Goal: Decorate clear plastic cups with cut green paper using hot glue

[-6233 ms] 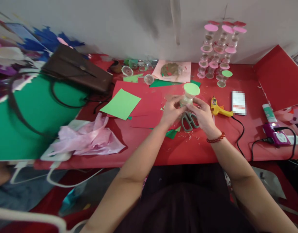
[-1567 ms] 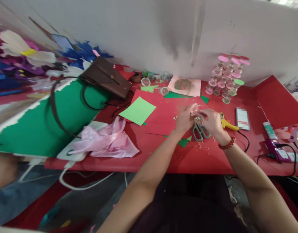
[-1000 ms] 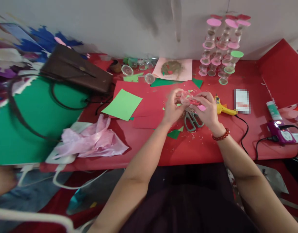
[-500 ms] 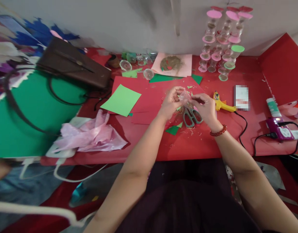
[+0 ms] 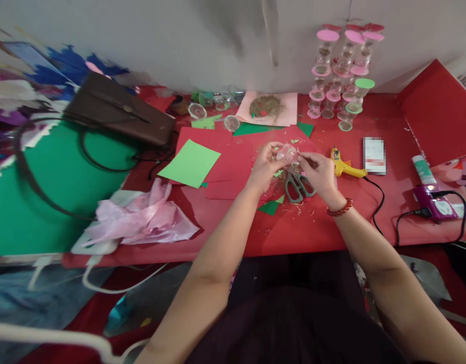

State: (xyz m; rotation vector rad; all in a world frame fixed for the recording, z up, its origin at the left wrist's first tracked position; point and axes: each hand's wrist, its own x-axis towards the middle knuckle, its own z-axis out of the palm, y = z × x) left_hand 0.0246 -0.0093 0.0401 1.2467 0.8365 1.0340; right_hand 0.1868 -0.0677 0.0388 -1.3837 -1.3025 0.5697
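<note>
Fingers of my left hand (image 5: 266,164) are wrapped round a small clear plastic cup piece (image 5: 287,154) with a pinkish edge. My right hand (image 5: 317,171), with a red bead bracelet (image 5: 339,207) at the wrist, pinches at the right side of the same piece. Grey-handled scissors (image 5: 294,191) lie just below both hands among paper scraps. To the right of my right hand rests a yellow glue gun (image 5: 346,168). Red paper sheets (image 5: 233,156) lie under and left of my left hand, with a light green sheet (image 5: 191,163) on top.
Stacked clear cups with pink discs (image 5: 331,93) stand at the back right. Pink paper with a brown pile (image 5: 266,107) lies at the back. A brown bag (image 5: 123,108) and pink plastic bag (image 5: 142,215) are on the left. A purple socket block (image 5: 435,202) with cables is on the right.
The view has shifted slightly, so the table appears lower. The clear piece has turned in my fingers and shows more of its round shape. Both hands keep their hold.
</note>
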